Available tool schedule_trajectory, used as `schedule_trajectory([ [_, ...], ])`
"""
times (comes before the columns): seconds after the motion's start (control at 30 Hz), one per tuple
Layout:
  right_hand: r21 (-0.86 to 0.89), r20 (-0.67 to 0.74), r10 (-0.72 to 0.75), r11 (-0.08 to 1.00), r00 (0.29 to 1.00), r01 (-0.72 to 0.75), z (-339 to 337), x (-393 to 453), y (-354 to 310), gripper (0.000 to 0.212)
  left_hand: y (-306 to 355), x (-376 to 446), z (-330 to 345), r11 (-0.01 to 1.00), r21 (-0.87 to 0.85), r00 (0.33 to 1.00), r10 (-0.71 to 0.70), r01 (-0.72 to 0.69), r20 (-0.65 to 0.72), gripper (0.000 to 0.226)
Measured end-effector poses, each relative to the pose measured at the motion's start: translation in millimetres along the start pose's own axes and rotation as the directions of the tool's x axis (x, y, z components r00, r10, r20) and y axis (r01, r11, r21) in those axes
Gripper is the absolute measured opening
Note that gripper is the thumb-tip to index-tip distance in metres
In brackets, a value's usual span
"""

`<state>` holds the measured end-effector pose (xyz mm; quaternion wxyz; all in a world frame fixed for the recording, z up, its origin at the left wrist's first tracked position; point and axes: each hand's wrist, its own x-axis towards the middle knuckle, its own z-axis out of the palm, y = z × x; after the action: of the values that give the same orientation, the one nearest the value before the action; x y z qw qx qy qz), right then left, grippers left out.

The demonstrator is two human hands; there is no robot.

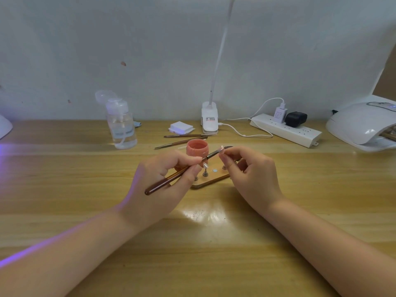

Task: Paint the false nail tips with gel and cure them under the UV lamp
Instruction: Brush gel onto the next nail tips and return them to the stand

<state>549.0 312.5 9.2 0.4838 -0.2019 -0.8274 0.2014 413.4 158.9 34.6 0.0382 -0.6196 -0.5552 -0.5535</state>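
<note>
My left hand (165,179) grips a brown-handled gel brush (171,177), whose bristle end reaches up to a small false nail tip (220,149). My right hand (250,172) pinches the stand that carries this tip, just above a wooden holder board (211,181). Another nail tip on a metal stand (205,168) sits upright on the board. An open pink gel pot (197,150) stands right behind my left fingers. The white UV lamp (362,123) sits at the far right of the table.
A clear pump bottle (122,125) stands at the back left. Two spare brushes (184,139), a stack of white wipes (181,127), a clip desk lamp (210,118) and a power strip (287,129) with cables line the back. Purple light glows at the left edge.
</note>
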Motion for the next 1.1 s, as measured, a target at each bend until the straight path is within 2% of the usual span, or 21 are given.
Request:
schedule_trajectory([
  [0.1, 0.000, -0.001, -0.009, 1.000, 1.000, 0.009, 0.2, -0.3, -0.3, 0.009, 1.1, -1.4, -1.7, 0.998, -0.056, 0.999, -0.039, 0.039, 0.008, 0.006],
  [0.23, 0.009, -0.005, -0.011, 1.000, 1.000, 0.012, 0.3, -0.4, -0.7, 0.008, 4.9, -0.5, 0.1, 0.995, -0.089, 0.998, -0.052, 0.049, -0.028, 0.013],
  [0.43, -0.003, 0.014, -0.005, 1.000, 1.000, 0.005, -0.4, -0.9, -0.2, 0.009, 1.0, -2.0, 1.4, 0.997, -0.044, 0.998, -0.063, 0.064, 0.022, 0.008],
  [0.67, 0.007, 0.023, -0.007, 1.000, 1.000, 0.007, -0.4, -0.6, -0.9, 0.009, 3.8, -1.6, 2.0, 0.990, -0.097, 0.994, -0.107, 0.104, -0.026, 0.012],
  [0.8, -0.001, 0.016, -0.011, 1.000, 1.000, 0.011, -0.1, -0.9, -0.2, 0.009, 1.5, -2.4, 1.9, 0.992, -0.092, 0.996, -0.083, 0.084, 0.019, 0.006],
  [0.9, -0.004, 0.015, -0.010, 1.000, 1.000, 0.010, 0.4, -0.9, 0.1, 0.009, 1.9, -3.1, 0.1, 0.992, -0.113, 0.999, -0.054, 0.054, 0.007, 0.009],
  [0.97, 0.008, 0.017, -0.015, 1.000, 1.000, 0.015, 0.3, -0.9, 0.0, 0.008, 2.5, -3.1, 1.4, 0.986, -0.140, 0.996, -0.089, 0.086, -0.017, 0.004],
  [1.1, 0.012, 0.023, -0.028, 1.000, 0.999, 0.027, -0.3, -1.0, 0.3, 0.009, 2.4, -2.9, 4.8, 0.979, -0.150, 0.990, -0.139, 0.134, -0.017, 0.011],
])
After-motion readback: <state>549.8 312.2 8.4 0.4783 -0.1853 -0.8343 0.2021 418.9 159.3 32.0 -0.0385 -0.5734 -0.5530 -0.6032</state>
